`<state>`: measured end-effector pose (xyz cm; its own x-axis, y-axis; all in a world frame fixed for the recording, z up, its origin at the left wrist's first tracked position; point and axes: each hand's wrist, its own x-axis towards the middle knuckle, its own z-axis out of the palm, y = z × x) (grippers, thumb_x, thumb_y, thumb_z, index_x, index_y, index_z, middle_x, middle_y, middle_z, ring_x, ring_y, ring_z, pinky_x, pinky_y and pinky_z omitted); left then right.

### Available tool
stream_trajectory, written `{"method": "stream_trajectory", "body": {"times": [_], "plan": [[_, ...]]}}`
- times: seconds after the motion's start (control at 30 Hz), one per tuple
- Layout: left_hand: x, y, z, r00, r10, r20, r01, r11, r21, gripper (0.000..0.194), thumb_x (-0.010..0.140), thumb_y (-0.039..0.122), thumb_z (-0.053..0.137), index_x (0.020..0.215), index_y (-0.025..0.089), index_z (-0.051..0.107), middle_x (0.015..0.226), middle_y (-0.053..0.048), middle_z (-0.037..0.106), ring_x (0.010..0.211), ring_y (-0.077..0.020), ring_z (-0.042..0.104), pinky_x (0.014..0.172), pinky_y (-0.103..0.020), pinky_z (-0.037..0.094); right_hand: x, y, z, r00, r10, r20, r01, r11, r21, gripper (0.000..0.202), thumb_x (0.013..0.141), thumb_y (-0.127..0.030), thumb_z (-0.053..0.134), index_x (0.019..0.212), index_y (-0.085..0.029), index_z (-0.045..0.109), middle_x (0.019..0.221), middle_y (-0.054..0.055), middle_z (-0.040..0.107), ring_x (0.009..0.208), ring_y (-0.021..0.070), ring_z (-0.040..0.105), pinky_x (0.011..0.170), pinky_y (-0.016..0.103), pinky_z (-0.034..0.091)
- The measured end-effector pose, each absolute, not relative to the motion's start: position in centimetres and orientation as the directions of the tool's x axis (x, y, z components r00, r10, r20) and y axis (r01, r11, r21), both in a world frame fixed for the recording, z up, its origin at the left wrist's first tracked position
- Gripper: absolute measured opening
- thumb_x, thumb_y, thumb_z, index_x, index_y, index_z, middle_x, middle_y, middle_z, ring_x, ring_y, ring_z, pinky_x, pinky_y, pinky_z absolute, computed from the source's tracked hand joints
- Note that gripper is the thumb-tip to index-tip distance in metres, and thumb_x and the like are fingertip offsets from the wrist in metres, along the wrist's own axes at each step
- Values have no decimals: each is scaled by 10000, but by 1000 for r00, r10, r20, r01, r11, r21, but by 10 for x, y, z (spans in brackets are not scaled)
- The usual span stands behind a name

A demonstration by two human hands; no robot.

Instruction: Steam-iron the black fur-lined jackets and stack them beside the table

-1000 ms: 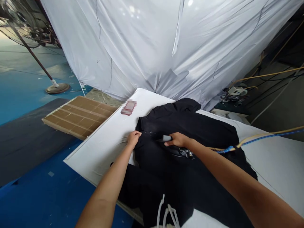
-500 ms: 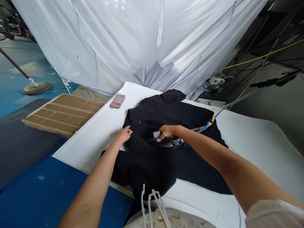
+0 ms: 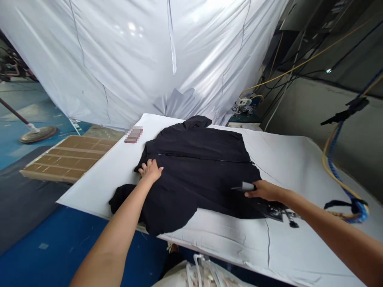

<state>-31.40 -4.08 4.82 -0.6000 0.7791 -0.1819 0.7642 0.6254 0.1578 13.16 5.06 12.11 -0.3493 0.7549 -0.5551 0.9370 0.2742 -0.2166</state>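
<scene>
A black zipped garment (image 3: 191, 171) lies spread on a white-covered table (image 3: 287, 159). My left hand (image 3: 150, 171) rests on the garment near its collar end, fingers spread. My right hand (image 3: 261, 190) is closed around the grey-tipped handle of a dark iron (image 3: 273, 211), at the garment's lower right end. The iron's body is partly hidden by my hand and forearm. A blue and yellow hose (image 3: 332, 155) hangs at the right and runs down behind my right forearm.
A white sheet (image 3: 134, 59) hangs behind the table. A small reddish packet (image 3: 133, 135) lies at the table's far left. Left of the table are a taped cardboard box (image 3: 72, 155) and a round-based stand (image 3: 38, 134). Cables and a small machine (image 3: 243, 102) are at the back right.
My right hand has moved the iron right, from the garment's middle to its lower end. My left hand now lies flatter, fingers more spread. The view has shifted, and the hose hangs farther right.
</scene>
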Motion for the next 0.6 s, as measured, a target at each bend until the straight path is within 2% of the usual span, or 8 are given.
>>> {"method": "stream_trajectory", "body": {"times": [0.07, 0.13, 0.23, 0.33, 0.4, 0.5, 0.6], "plan": [[-301, -53, 49, -670, 723, -169, 698, 690, 190, 511, 781, 455, 424, 1205, 171, 421, 1331, -160, 348, 1170, -355, 358, 909, -487, 328, 141, 61, 109, -196, 855, -481, 980, 154, -127, 518, 632, -663, 507, 748, -170, 616, 773, 93, 642, 719, 225, 596, 604, 282, 426], [-297, -70, 46, -746, 639, -187, 605, 768, 208, 479, 789, 434, 425, 1173, 147, 423, 1282, -181, 386, 1141, -339, 404, 880, -449, 366, 142, 74, 99, -63, 899, -432, 998, 46, -51, 560, 675, -684, 433, 743, -157, 612, 730, 110, 632, 687, 234, 599, 584, 297, 428], [-303, -98, 40, -792, 558, -248, 518, 829, 213, 463, 801, 409, 422, 1152, 108, 426, 1208, -212, 460, 1099, -336, 455, 847, -428, 390, 126, 88, 98, -66, 895, -440, 996, 35, -79, 553, 723, -652, 390, 765, -148, 614, 672, 104, 623, 608, 218, 597, 556, 296, 423], [-309, -121, 33, -788, 553, -272, 511, 833, 213, 427, 808, 404, 418, 1100, 99, 480, 1090, -199, 558, 1080, -347, 475, 876, -469, 361, 88, 82, 111, -238, 880, -411, 968, 178, -178, 491, 704, -609, 465, 812, -154, 616, 696, 80, 630, 646, 209, 604, 579, 275, 419], [-311, -131, 28, -778, 576, -251, 529, 816, 231, 394, 816, 380, 416, 1116, 134, 488, 1125, -163, 557, 1116, -328, 454, 921, -474, 329, 53, 66, 122, -406, 833, -375, 908, 322, -268, 466, 669, -595, 521, 845, -176, 621, 750, 60, 642, 723, 207, 607, 608, 254, 415], [-316, -145, 24, -744, 666, -60, 626, 725, 286, 379, 824, 287, 413, 1184, 179, 462, 1290, -109, 449, 1229, -278, 340, 988, -416, 292, -9, 32, 129, -638, 678, -366, 768, 526, -364, 462, 637, -598, 558, 875, -209, 632, 810, 34, 652, 772, 195, 603, 613, 232, 405], [-328, -163, 25, -699, 693, 175, 710, 644, 284, 371, 817, 225, 409, 1177, 184, 489, 1361, -87, 370, 1292, -268, 224, 1039, -409, 233, -77, 0, 127, -737, 528, -423, 667, 670, -326, 510, 594, -642, 573, 888, -232, 645, 844, 31, 654, 788, 203, 604, 609, 241, 403]]}}
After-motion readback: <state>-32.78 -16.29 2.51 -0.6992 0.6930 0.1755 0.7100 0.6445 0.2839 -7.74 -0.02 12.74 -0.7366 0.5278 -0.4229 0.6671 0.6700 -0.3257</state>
